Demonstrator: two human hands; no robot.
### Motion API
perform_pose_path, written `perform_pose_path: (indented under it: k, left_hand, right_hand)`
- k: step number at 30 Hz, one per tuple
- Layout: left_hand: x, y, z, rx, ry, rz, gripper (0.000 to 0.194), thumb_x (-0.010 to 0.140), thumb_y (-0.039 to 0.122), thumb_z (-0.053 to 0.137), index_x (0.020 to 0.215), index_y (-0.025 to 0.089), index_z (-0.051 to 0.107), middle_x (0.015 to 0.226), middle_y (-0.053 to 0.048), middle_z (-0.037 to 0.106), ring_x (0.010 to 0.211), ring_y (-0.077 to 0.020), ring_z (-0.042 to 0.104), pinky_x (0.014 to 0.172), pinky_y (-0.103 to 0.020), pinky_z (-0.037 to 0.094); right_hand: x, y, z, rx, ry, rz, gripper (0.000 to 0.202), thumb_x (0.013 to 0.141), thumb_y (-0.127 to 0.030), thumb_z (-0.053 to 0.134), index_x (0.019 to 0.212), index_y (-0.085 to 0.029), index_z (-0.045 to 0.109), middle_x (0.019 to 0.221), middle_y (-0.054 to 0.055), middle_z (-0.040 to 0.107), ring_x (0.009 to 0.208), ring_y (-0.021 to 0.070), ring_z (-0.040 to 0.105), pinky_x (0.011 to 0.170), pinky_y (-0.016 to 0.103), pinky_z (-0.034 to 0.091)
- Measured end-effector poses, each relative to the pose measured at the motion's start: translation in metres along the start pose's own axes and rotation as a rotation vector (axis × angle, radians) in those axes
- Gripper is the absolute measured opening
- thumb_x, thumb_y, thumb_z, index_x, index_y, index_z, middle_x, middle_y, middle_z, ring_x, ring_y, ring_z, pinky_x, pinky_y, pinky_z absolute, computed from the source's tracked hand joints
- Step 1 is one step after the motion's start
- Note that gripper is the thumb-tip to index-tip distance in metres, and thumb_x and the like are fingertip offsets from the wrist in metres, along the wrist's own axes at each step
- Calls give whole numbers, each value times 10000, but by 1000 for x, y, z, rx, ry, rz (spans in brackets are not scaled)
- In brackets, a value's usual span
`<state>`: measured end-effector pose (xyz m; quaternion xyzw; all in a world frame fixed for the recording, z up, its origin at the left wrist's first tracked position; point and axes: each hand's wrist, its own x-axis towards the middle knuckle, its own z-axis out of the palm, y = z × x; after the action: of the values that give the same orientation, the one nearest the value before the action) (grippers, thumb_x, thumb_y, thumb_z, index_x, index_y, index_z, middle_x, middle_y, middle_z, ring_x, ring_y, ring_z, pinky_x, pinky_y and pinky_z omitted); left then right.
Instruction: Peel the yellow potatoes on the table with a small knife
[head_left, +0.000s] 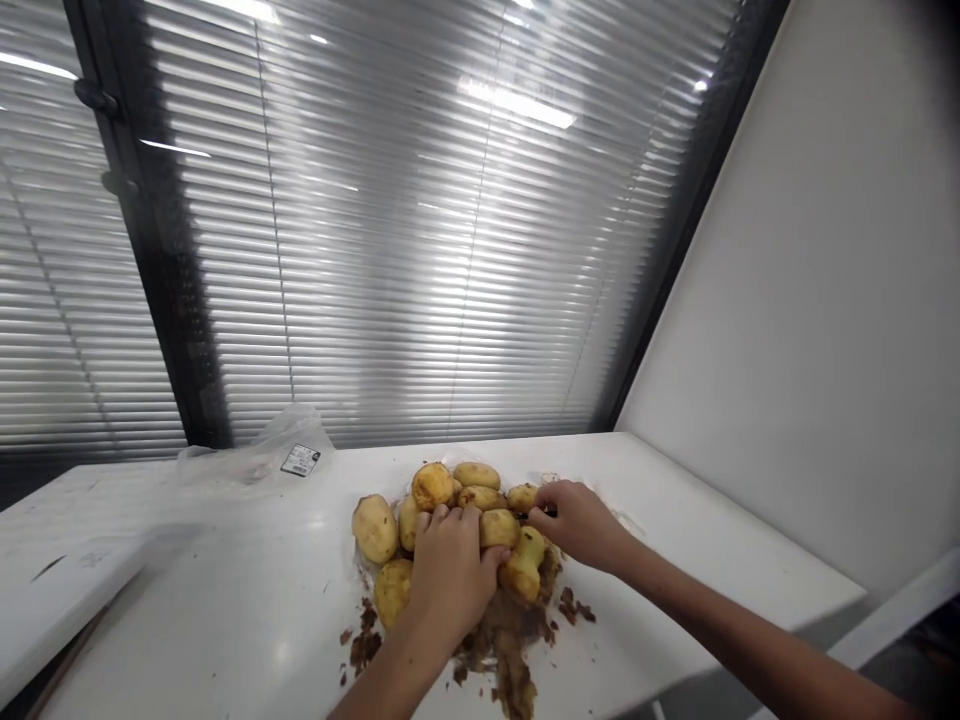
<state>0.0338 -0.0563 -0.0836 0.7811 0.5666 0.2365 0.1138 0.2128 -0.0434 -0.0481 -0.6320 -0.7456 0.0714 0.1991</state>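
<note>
My left hand [450, 565] is closed around a potato [499, 529], its thumb along the near side and its fingers over the top. Just right of that potato, my right hand [577, 520] is closed on a small dark tool [551, 512]. Most of the tool is hidden by the fingers, so its kind does not show. Around my hands lie several more potatoes, among them a large pale one [375, 528] at the left and a lumpy yellow-green one [525, 565] in front. Brown peelings [514, 655] cover the near side of the pile.
The potatoes rest on clear plastic on a white table [255, 590]. A transparent bag with a printed label [301, 460] lies at the back left. A white flat box-like object [67, 600] is at the left edge. Window blinds [390, 250] and a white wall [810, 300] border the table.
</note>
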Motion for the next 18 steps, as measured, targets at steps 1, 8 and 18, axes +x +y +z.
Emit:
perform_pose_path:
  k: [1, 8, 18]
  left_hand:
    - [0, 0, 0, 3, -2, 2, 231, 843, 381, 622, 963, 185, 639, 1029, -71, 696, 1052, -300, 550, 926, -446, 337]
    - [1, 1, 0, 21, -8, 2, 231, 853, 392, 612, 955, 186, 635, 1035, -69, 694, 1054, -295, 551, 928, -440, 332]
    - [-1, 1, -3, 45, -7, 8, 238, 853, 398, 614, 958, 186, 640, 1019, -68, 698, 1048, -288, 558, 905, -417, 336]
  right_hand:
    - [-1, 0, 1, 20, -3, -6, 209, 726, -146, 515, 522, -180, 540, 556, 1, 579, 578, 152, 497, 559, 267, 298]
    - [-7, -5, 4, 26, 28, 13, 221, 734, -149, 520, 516, -174, 544, 540, 3, 567, 575, 152, 496, 570, 269, 306]
    - [-11, -4, 5, 52, 42, 28, 217, 755, -152, 524, 545, -168, 577, 563, 5, 595, 588, 152, 522, 564, 256, 314]
